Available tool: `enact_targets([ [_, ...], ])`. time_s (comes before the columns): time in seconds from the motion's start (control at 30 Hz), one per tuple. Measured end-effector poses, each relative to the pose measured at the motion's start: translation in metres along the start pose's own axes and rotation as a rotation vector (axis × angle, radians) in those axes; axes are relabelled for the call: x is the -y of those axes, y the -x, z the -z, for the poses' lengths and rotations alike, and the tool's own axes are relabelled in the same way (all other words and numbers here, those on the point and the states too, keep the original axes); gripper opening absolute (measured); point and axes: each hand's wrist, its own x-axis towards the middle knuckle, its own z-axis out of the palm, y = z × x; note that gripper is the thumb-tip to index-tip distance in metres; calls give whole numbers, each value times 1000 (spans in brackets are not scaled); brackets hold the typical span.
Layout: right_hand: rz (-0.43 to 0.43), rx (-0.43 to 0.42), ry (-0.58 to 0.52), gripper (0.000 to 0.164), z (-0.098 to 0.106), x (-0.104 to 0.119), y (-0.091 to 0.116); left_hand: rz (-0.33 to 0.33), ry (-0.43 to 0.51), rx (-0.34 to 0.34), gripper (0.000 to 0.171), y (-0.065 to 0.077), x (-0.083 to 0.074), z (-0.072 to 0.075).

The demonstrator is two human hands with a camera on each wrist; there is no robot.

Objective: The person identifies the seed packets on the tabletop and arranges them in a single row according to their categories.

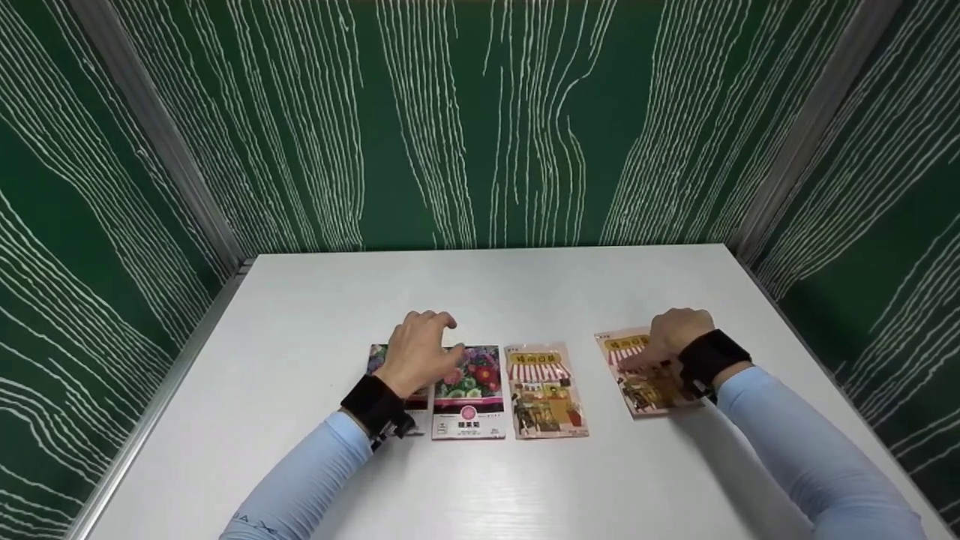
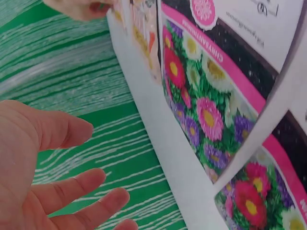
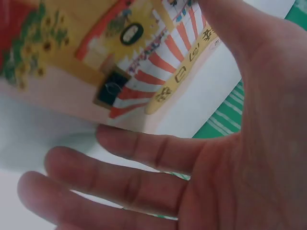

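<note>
Two flower seed packets lie side by side on the white table: a left one (image 1: 422, 405), partly hidden by my left hand (image 1: 421, 352), and a right one (image 1: 469, 405) with red and purple blooms. My left hand hovers over their upper part with fingers spread and nothing held; the left wrist view shows a gap between its fingers and the flower packet (image 2: 206, 110). Right of these lies a pink seed packet (image 1: 547, 405) with a striped awning. My right hand (image 1: 679, 337) pinches a matching pink packet (image 1: 652, 397), tilted, thumb over its face and index fingertip at its edge (image 3: 158, 67).
The white table (image 1: 495, 487) extends in front of and behind the row of packets. Green panels with white wavy lines (image 1: 480, 127) stand along its back and sides, with grey metal posts (image 1: 814, 120) at the corners.
</note>
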Motion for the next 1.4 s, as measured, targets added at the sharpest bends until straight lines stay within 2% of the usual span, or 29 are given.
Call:
enact_targets([
  [0.27,14,1,25,96,-8,17,5,11,4,-6,35,-2,10,4],
  [0.53,43,-27,38,86,-5,32,7,31,-11,8,33,-6,17,12],
  [0.67,61,-52,39,84,-10,39,9,58,-22,17,34,-4,22,12],
  [0.77,75,-84,48,84,-14,42,10,77,-27,7,35,-3,23,13],
  [1.13,74,-103,84,87,-6,46,19,90,-30,-16,37,-5,26,18],
  [1.2,75,-130,77,84,-1,43,21,92,-30,-18,37,-7,26,20],
  [1.27,80,-197,46,80,8,40,22,103,-30,-13,38,-10,27,24],
  [1.4,170,-440,-46,62,27,33,18,122,-44,-29,39,-18,31,33],
])
